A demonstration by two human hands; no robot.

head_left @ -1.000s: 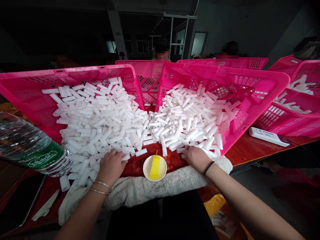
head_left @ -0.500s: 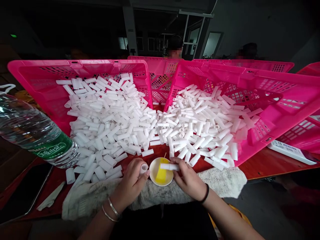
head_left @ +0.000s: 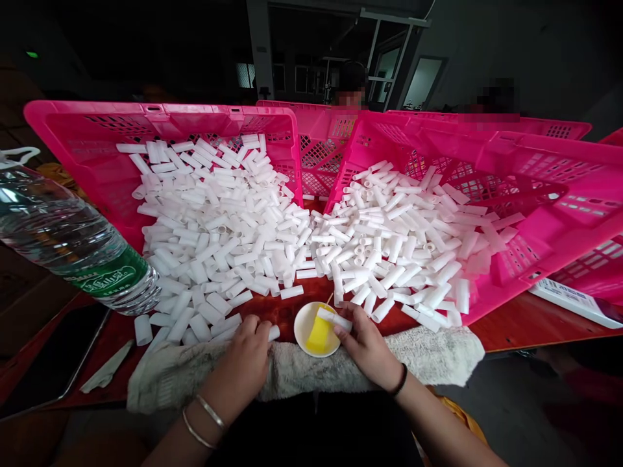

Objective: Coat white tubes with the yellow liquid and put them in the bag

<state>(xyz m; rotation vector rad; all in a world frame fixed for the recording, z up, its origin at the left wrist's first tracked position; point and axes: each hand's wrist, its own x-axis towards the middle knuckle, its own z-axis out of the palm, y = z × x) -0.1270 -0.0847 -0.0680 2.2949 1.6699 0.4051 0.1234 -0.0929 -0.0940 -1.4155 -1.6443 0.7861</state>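
My left hand (head_left: 244,360) is closed round a short white plastic tube (head_left: 274,333) and rests on the white towel (head_left: 433,353) at the table's near edge. My right hand (head_left: 364,342) pinches another white tube (head_left: 333,318) and holds its tip over the small white dish (head_left: 302,321), which contains a yellow sponge (head_left: 320,335). Two tilted pink crates, one on the left (head_left: 87,133) and one on the right (head_left: 559,214), spill heaps of the same white tubes (head_left: 228,220) onto the red table just beyond my hands.
A clear water bottle with a green label (head_left: 73,246) stands at the left, with a dark phone (head_left: 53,363) beneath it. A white remote-like device (head_left: 569,299) lies at the right. More pink crates and two people sit behind.
Both hands left the tube piles, each with a tube. They came together at the dish. The left hand has now dropped onto the towel, and the right tube's tip reaches the sponge.
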